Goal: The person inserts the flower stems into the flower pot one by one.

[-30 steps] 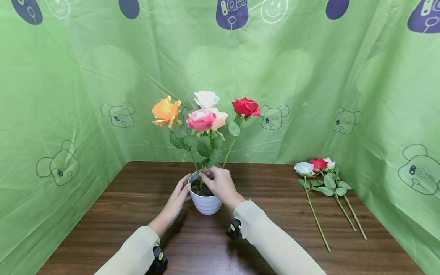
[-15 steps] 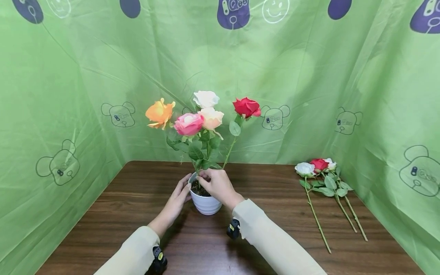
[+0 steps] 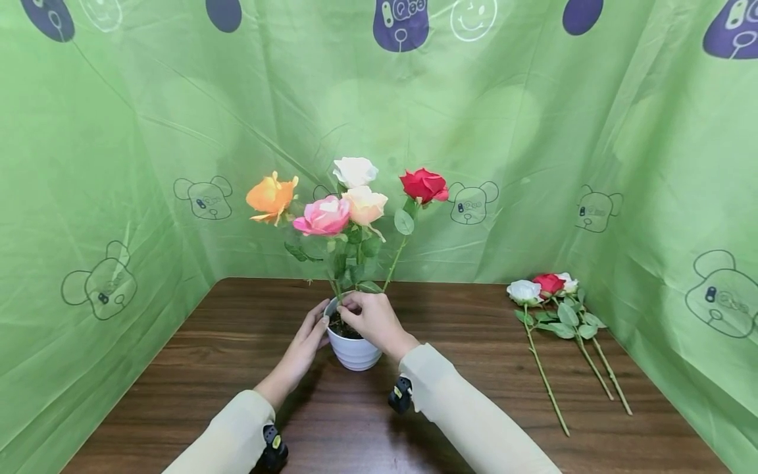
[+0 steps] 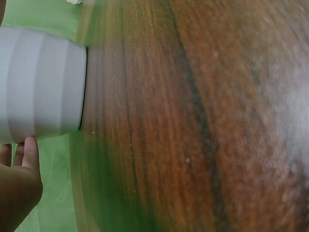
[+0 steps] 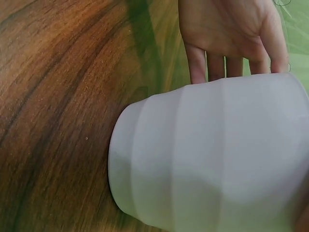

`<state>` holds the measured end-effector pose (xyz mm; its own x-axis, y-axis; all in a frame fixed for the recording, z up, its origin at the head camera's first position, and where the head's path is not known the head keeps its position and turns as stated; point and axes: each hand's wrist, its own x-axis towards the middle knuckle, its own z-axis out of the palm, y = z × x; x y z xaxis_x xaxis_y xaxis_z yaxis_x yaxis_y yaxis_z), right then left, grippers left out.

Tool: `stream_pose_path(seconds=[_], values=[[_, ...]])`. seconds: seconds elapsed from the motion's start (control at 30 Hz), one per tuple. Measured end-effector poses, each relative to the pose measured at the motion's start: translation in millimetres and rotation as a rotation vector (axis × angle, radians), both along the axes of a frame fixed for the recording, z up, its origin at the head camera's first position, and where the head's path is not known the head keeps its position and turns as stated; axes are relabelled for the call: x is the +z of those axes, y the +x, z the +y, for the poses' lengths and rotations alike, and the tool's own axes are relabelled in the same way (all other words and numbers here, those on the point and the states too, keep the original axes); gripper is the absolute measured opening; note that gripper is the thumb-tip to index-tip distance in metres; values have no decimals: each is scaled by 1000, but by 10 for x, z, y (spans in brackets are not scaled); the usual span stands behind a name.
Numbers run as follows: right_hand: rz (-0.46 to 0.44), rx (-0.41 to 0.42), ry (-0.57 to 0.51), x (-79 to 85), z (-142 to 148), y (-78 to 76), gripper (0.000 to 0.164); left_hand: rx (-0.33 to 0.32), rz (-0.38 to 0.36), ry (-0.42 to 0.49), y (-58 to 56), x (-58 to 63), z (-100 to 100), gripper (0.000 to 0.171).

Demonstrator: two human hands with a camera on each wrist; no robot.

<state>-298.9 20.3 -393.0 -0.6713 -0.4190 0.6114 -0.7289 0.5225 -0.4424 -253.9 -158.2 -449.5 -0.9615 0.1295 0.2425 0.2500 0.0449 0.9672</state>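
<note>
A white ribbed pot (image 3: 354, 352) (image 4: 38, 82) (image 5: 217, 154) stands on the brown wooden table (image 3: 474, 368). In it stand an orange rose (image 3: 270, 196), a pink rose (image 3: 324, 216), a peach rose (image 3: 365, 204), a white rose (image 3: 355, 171) and a red rose (image 3: 423, 185). My left hand (image 3: 314, 329) (image 5: 231, 34) rests flat against the pot's left side with straight fingers (image 4: 26, 152). Over the rim, my right hand (image 3: 351, 311) pinches a rose stem just above the dark soil; which flower it belongs to is hidden by leaves.
Three loose roses (image 3: 547, 288), white and red, lie at the table's right with their stems (image 3: 547, 388) pointing toward me. Green printed cloth (image 3: 118, 164) walls the table at the back and on both sides.
The pink and orange roses have leaned to the left and sunk a little. My right hand has dropped slightly at the pot's rim. The left hand has not moved.
</note>
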Motion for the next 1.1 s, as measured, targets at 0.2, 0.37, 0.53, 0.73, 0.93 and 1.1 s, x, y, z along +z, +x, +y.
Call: stream_pose_path(seconds=[0.2,0.37,0.53,0.73,0.93,1.1], values=[[-4,2,12,-9,-7,-12,9,-7,10,-5,-18,-17,-8,52],[-12,1,8,-19,9,-20,7,-27,26,16,-40,-32,-5,53],[-31,9,-14,-12,22,-10,9,-28,28,18,-51,-32,-8,53],[-64,12,-25,11,34,20,12,-29,27,26,-41,-36,-13,52],[-101,42,-49,48,67,44,15,-28,29,29,-38,-34,-11,52],[-112,63,-43,67,108,69,17,-25,35,31,-31,-33,-10,53]])
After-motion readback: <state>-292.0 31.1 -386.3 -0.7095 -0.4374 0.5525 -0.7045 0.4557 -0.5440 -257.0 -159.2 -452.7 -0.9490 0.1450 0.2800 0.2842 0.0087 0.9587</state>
